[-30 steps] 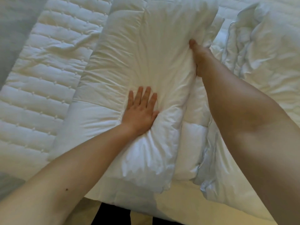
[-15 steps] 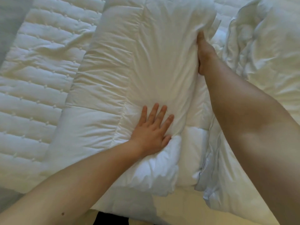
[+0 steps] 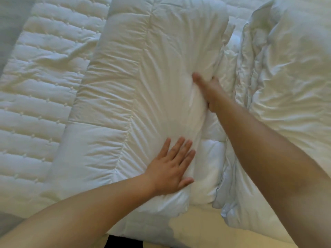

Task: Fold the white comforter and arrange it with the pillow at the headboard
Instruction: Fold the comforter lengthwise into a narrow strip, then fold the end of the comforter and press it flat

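The white comforter [image 3: 143, 77] lies as a long folded strip across the bed, running away from me. My left hand [image 3: 172, 167] presses flat on its near part, fingers spread, holding nothing. My right hand [image 3: 207, 90] is blurred at the fold's right edge, thumb on top and fingers tucked under the edge, gripping the fabric. More white bedding [image 3: 277, 77] is bunched in a crumpled heap on the right, touching the folded strip. I cannot tell a separate pillow apart from the white bedding.
A quilted white mattress pad [image 3: 39, 90] covers the bed to the left of the comforter. The near bed edge [image 3: 197, 230] shows cream below my arms, with a dark gap of floor [image 3: 123, 242] under it.
My right hand has slid back toward me along the fold's right edge. My left hand has shifted slightly right and nearer, still flat on the comforter.
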